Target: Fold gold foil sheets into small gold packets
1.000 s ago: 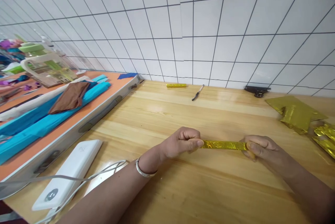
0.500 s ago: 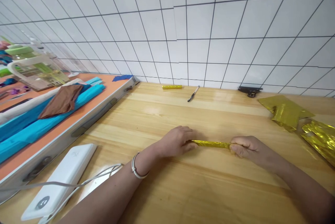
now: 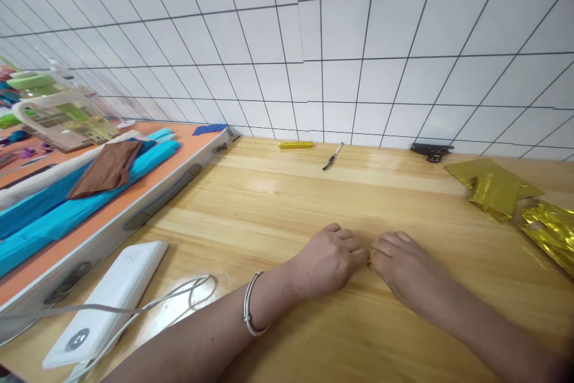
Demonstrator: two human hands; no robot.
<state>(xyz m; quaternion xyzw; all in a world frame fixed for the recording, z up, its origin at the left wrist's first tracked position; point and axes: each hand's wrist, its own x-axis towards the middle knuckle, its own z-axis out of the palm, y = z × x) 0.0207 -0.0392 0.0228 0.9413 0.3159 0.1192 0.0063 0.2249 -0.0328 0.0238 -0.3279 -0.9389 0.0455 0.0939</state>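
Note:
My left hand (image 3: 330, 259), with a silver bangle (image 3: 252, 304) at its wrist, is closed low over the wooden table. Close beside it, my right hand (image 3: 400, 262) is closed too, the knuckles of both nearly meeting. Only a tiny bit of the narrow gold foil strip (image 3: 369, 262) peeks out between them; my fingers hide the remainder. A short folded gold foil piece (image 3: 296, 145) lies by the wall. To the right are a flat gold foil sheet (image 3: 493, 189) and a crumpled gold foil bundle (image 3: 549, 230).
A pen (image 3: 333, 156) and a black clip (image 3: 433, 152) lie near the tiled wall. At left are a white power bank (image 3: 107, 302) with a cable (image 3: 179, 287), and an orange board (image 3: 188, 159) bearing blue rolls (image 3: 58, 224), brown cloth (image 3: 105, 169) and a clear pitcher (image 3: 67, 120).
My hands have come together, the left moving right and the right moving slightly left. The gold strip that stretched between them is now almost wholly covered by my fingers.

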